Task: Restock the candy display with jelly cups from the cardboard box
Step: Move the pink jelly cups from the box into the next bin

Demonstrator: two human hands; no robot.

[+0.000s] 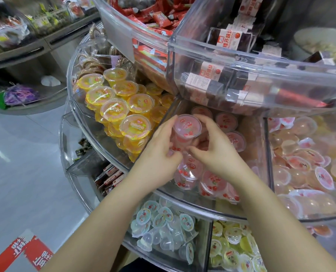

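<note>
Pink jelly cup point(187, 126), clear with cherry-print lid, cradled upright between left hand point(161, 148) and right hand point(215, 148), fingers curled round it, over the pink compartment point(261, 163). Yellow cups point(112, 103) piled just left; upper tier point(261, 61) overhanging behind.

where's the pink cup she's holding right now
In the head view the pink cup sits mid-frame, held between the left hand and right hand over the pink-cup bin, right of the yellow cups.
</note>
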